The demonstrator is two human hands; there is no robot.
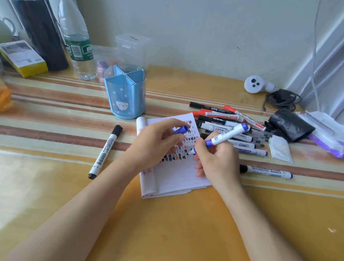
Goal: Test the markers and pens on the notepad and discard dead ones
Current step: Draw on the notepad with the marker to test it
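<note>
Just one camera here, a wide-angle worn on my head. It faces forward and tilts down at the table (163, 228), so my forearms run in from the near edge and my left hand (156, 145) and right hand (217, 162) land about dead centre over the notepad (177, 180). It's pretty close: you can make out the blue cap (181, 129) pinched in my left hand and see the printing on the blue marker (226, 134) gripped in my right. The far side of the view ends at the wall (191, 32). The lens bends the edges, so the black flask (37, 29) at far left and the white trim (332, 58) at far right both lean.
</note>
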